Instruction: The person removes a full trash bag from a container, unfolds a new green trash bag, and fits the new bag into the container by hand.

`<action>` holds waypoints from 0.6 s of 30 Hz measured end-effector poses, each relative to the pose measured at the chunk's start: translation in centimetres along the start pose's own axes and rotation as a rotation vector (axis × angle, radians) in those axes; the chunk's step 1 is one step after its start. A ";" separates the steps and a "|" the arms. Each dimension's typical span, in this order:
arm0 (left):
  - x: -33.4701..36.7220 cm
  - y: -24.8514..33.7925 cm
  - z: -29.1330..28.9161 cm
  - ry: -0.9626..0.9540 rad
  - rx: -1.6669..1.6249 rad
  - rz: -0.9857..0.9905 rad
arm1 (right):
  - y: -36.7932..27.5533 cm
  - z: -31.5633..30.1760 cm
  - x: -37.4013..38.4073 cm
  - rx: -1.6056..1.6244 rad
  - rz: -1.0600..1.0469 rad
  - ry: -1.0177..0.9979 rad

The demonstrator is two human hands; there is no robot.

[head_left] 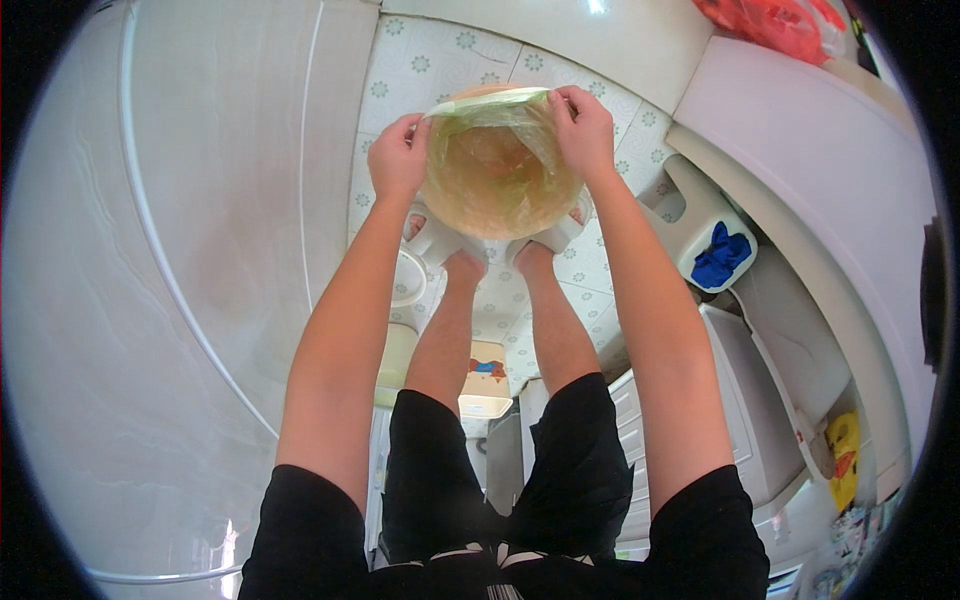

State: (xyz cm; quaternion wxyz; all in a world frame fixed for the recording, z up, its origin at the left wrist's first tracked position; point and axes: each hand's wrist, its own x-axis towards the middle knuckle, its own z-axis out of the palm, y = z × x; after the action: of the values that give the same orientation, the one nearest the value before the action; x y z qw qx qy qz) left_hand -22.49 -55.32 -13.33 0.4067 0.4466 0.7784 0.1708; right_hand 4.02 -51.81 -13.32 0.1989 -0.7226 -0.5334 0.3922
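Note:
A round peach-coloured bin (486,220) is in front of me above the floor tiles, around my feet; whether it touches the floor I cannot tell. Inside it hangs a thin, see-through yellow-green plastic bag (537,128), its edge stretched along the far rim. My left hand (399,158) is closed on the bag's edge at the left side of the rim. On the right side, my right hand (584,130) pinches the same edge between thumb and fingers. The bag's mouth is spread wide, and the bin's inside shows through the plastic.
A white stool (690,215) with a blue cloth (721,256) on it stands to the right. Red plastic bags (775,25) lie at the upper right. A glossy pale panel (200,250) fills the left side. A white round basin (409,278) sits beside my left foot.

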 end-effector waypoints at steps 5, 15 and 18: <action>0.1 0.8 0.3 -0.103 0.099 -0.114 | 2.3 0.1 1.3 0.156 0.267 -0.175; -0.4 -3.1 -0.2 -0.417 -0.160 -0.432 | 6.7 1.2 -1.2 0.332 0.518 -0.260; -1.0 -4.7 -0.1 -0.264 -0.081 -0.267 | 7.9 1.0 -2.0 0.331 0.539 -0.217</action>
State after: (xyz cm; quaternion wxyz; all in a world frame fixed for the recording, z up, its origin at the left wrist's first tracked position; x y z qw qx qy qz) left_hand -24.93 -58.71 -15.74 0.5419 0.3412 0.7631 0.0865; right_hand 7.79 -56.61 -18.79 0.1446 -0.7495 -0.2704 0.5867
